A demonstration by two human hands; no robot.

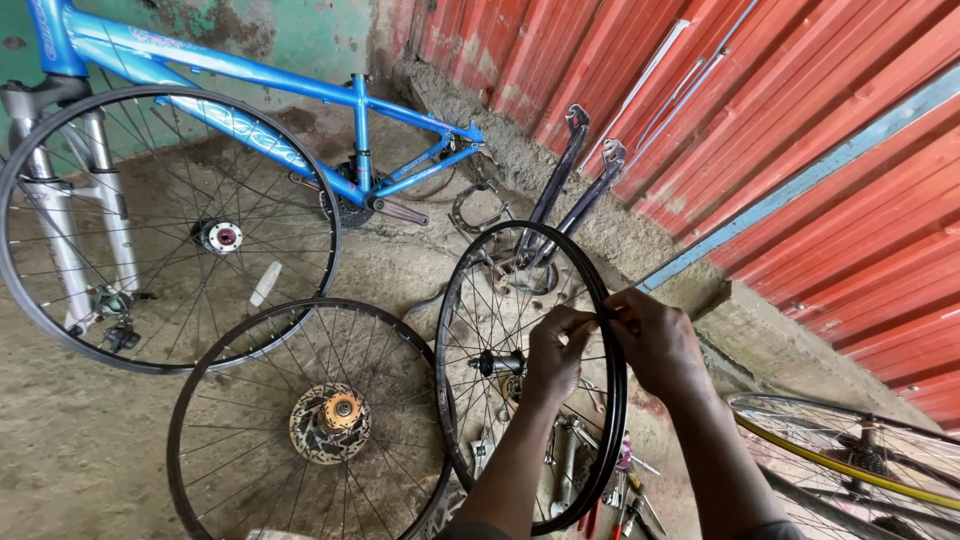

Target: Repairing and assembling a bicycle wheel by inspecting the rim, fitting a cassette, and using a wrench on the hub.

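We hold the upright black wheel rim (610, 400) between us, left hand (556, 352) and right hand (655, 340) close together, both pinched on its upper right edge. Best to keep the rim steady and work fingertips evenly along the smooth hoop. Thin steel spokes fan below our hands; a disc-brake wheel (310, 415) lies left on gritty concrete.
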